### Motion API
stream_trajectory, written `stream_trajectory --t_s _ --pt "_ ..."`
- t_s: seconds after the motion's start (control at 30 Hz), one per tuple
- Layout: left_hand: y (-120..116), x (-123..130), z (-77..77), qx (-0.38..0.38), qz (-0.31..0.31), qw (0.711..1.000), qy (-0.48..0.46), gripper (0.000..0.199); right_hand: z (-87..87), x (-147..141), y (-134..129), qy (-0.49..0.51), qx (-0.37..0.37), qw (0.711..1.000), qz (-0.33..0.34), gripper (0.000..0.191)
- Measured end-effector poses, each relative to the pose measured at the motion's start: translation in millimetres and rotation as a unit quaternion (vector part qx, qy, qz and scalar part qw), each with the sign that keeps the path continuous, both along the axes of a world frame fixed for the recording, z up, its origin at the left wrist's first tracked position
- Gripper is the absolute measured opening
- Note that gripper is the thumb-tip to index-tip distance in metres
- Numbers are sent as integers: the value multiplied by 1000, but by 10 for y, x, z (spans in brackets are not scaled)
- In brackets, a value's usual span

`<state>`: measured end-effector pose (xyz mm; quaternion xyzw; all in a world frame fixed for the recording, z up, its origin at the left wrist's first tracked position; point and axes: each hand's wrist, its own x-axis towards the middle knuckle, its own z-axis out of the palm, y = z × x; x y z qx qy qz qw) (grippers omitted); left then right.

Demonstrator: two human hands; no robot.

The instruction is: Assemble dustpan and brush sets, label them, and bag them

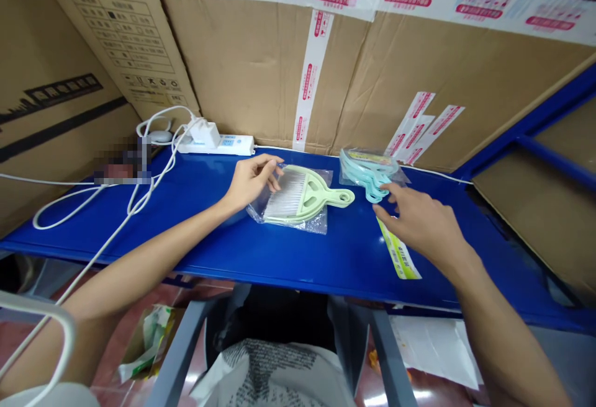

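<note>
A light green dustpan and brush set [310,196], its white bristles facing left, lies on a clear plastic bag or partly inside it; I cannot tell which. My left hand [254,178] rests at the set's left side, fingers loosely bent over the bag's edge and the bristles, not closed round anything visible. To the right, a light blue dustpan and brush set [365,171] lies in clear plastic, its handles pointing toward me. My right hand [421,221] reaches these handles with thumb and forefinger apart, the forefinger at or just above the handle end. Beneath this hand lies a yellow-green printed card [399,252].
A white power strip [218,143] with a plugged-in adapter stands at the back left of the blue table [288,258]. White cables [135,205] loop across the left side. Cardboard walls [261,72] enclose the back and sides. Below on the floor is an open box [151,342] with wrappers.
</note>
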<state>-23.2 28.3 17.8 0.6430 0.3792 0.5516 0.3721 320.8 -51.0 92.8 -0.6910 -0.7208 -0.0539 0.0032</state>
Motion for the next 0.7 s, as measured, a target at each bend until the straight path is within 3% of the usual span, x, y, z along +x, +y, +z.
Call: stream_trajectory --t_s 0.1,0.23,0.4,0.57,0.7 --pt "122 -91 -56 -1 53 997 55 30 41 -183 319 94 17 993 63 39" --pt "244 -216 -122 -56 47 984 165 13 -218 -248 638 270 -61 947 162 22" --pt "284 -258 -189 -109 -26 979 173 5 -530 -167 675 438 -102 885 123 35" --pt "308 -259 -224 -164 -44 977 126 4 -552 -226 623 471 -176 856 124 48" --pt "326 -283 -241 -170 -48 977 116 2 -571 -355 545 598 -235 762 79 56"
